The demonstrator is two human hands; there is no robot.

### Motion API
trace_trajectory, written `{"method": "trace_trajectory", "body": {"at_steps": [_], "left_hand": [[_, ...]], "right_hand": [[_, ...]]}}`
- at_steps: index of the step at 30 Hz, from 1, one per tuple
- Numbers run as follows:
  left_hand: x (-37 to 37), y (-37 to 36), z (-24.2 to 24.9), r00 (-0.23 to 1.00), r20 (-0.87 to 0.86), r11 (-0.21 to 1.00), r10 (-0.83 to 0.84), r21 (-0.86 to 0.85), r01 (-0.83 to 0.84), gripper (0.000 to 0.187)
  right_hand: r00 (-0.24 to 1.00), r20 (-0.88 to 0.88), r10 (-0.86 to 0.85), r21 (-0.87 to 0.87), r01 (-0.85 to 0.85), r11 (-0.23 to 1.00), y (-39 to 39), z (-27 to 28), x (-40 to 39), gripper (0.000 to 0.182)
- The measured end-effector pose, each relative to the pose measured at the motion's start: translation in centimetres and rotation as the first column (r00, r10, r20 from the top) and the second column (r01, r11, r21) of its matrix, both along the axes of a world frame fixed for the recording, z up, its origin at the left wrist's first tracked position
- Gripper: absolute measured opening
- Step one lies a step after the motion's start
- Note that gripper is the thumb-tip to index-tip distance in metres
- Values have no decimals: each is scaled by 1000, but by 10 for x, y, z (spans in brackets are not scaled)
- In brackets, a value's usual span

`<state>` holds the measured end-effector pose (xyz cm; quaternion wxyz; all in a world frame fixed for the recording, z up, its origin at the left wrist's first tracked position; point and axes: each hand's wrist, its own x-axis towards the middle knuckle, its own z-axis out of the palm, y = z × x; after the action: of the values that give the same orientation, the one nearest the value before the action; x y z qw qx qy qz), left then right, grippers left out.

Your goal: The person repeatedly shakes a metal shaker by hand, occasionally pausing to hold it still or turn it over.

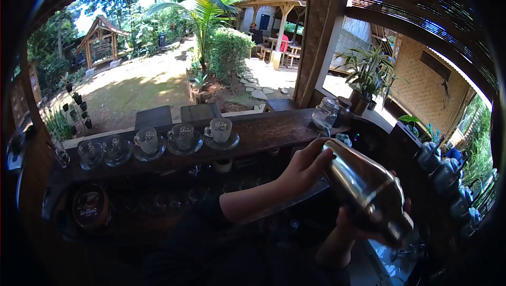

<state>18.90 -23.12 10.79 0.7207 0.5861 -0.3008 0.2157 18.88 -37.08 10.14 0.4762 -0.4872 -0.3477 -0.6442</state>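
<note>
A shiny metal cocktail shaker is held tilted in front of me, its base at the upper left and its narrower capped end at the lower right. My left hand is closed on the base end, fingers partly hidden behind it. Under the capped end, my right hand wraps around from below, some fingertips showing on the far side. On the wooden counter beyond stand several glass cups on saucers; the nearest to my hands is a glass cup with pale contents and dark bits on top.
A lidded glass jar stands on the wooden counter by the post. Several metal kettles line the right side. A round chocolate-labelled tub sits lower left. Potted plants stand behind the jar. People sit in a far shelter.
</note>
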Motion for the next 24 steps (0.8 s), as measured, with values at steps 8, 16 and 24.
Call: {"method": "trace_trajectory", "body": {"at_steps": [8,16,24], "left_hand": [[58,-4,-21,891,-425,986,-162,-27,167,47],[-11,-9,33,974,137,982,-183,75,174,49],[17,-14,16,896,-391,978,-210,-77,195,51]], "right_hand": [[925,-367,99,72,-78,994,-6,-6,39,114],[991,135,15,-134,3,991,-17,8,4,112],[996,21,-83,10,83,997,-19,11,-5,114]]}}
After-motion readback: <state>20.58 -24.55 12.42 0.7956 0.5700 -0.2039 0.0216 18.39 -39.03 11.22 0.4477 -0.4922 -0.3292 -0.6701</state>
